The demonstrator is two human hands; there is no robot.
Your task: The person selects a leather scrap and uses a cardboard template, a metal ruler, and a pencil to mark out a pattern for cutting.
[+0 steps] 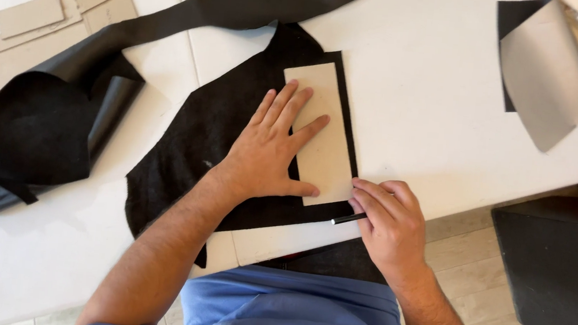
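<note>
Left hand (pixel 273 147) lies flat, fingers spread, pressing a tan cardboard template (pixel 321 132) onto a black leather piece (pixel 196 139) on the white counter (pixel 423 90). Right hand (pixel 389 218) is closed, pinching a black pen (pixel 348 219) whose tip sits at the template's lower right corner. No traced outline is discernible on the leather; marking appears early, cutting not yet done.

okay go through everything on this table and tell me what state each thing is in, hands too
left hand: flat, pressing the cardboard template
right hand: gripping the pen
cardboard template: lying flat on the black leather piece
black leather piece: spread flat
pen: tip at template's lower edge
rolled leather: partly curled
</note>
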